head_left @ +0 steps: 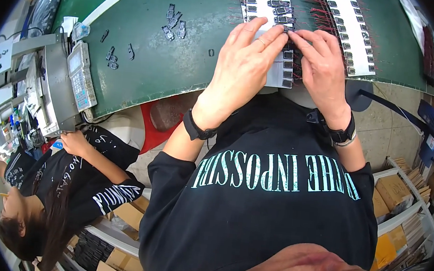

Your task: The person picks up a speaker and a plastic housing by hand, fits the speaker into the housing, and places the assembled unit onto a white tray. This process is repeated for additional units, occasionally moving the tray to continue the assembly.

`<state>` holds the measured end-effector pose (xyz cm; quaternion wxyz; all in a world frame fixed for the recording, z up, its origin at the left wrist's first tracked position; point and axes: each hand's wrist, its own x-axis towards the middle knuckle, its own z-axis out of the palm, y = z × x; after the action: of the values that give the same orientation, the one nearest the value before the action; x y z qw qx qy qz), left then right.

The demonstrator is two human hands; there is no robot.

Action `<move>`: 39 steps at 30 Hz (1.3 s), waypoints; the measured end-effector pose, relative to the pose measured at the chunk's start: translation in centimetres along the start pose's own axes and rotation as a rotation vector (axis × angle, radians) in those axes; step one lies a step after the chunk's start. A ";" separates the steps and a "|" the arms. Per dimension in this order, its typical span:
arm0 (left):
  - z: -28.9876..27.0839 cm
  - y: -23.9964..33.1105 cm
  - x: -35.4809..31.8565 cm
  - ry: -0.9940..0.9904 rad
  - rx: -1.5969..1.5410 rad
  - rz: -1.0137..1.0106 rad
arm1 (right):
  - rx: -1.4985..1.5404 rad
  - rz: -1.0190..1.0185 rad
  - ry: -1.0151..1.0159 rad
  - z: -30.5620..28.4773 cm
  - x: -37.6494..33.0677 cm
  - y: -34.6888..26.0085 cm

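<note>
My left hand [249, 53] and my right hand [322, 62] meet at the green table's far side, fingertips pressed together on a small black rectangular part [286, 30]. Most of that part is hidden by the fingers. Under my hands lies a white strip [274, 78] carrying rows of similar black parts [279, 3], set along both its edges. To the right, a second white strip [351, 31] bears more such parts, with thin red wires [317, 9] fanning out from its left side. Each wrist wears a black band.
Loose black parts [174, 21] lie scattered on the green table [140, 72], left of my hands. A grey keypad controller [81, 79] rests by a metal machine [51, 85] at the left. Beside it, a co-worker [62, 194] reaches toward that machine. Shelves with cardboard boxes [393, 192] stand at lower right.
</note>
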<state>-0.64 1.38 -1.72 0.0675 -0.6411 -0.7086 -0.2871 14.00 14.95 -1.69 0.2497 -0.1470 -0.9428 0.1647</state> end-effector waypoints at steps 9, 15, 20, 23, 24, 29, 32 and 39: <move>0.3 0.3 -0.6 -0.045 0.060 0.009 | -0.024 -0.035 0.013 0.4 -0.2 -0.1; -0.2 -0.2 -1.4 0.100 -0.022 -0.070 | 0.135 0.130 0.052 -0.8 -0.8 -0.5; -0.6 -0.3 -3.2 0.159 -0.050 -0.146 | 0.059 0.059 -0.017 -1.3 -0.9 -0.8; -0.6 0.1 -3.5 0.157 -0.062 -0.155 | 0.018 0.013 -0.014 -1.4 -0.8 -0.8; -0.5 0.4 -3.5 0.161 -0.069 -0.156 | 0.000 -0.007 -0.006 -1.4 -0.9 -0.7; -0.1 1.2 -2.8 0.176 -0.107 -0.114 | 0.012 0.016 -0.020 -1.6 -0.9 -0.8; 0.3 2.0 -2.4 0.156 -0.112 -0.081 | 0.021 0.032 -0.048 -1.6 -0.5 -1.2; 0.6 3.6 -2.1 0.082 -0.074 -0.064 | 0.023 0.060 -0.189 -2.2 0.4 -0.6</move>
<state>3.26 -0.15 -2.02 0.0637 -0.6076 -0.7144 -0.3411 14.72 15.05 0.48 0.1563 -0.1560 -0.9554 0.1960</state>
